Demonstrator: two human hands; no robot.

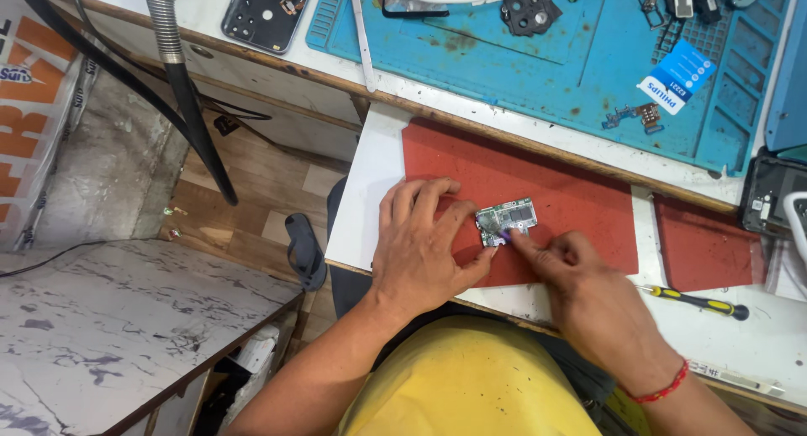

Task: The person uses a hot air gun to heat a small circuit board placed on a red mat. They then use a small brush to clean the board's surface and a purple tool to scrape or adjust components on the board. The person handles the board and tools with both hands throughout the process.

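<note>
A small green circuit board [505,219] lies on a red mat [580,200] on a white pull-out shelf. My left hand [420,247] rests flat on the mat just left of the board, fingers spread, thumb near the board's lower edge. My right hand [580,293] comes in from the lower right with fingers pinched around a thin purple-tipped tool [503,233] that touches the board's lower edge. A red thread band circles the right wrist.
A yellow-and-black screwdriver [696,301] lies right of my right hand. Above, a blue work mat [538,66] holds phone parts, a small card and a black phone back cover [265,14]. A black hose [189,100] hangs at left. A marbled tabletop [109,318] sits lower left.
</note>
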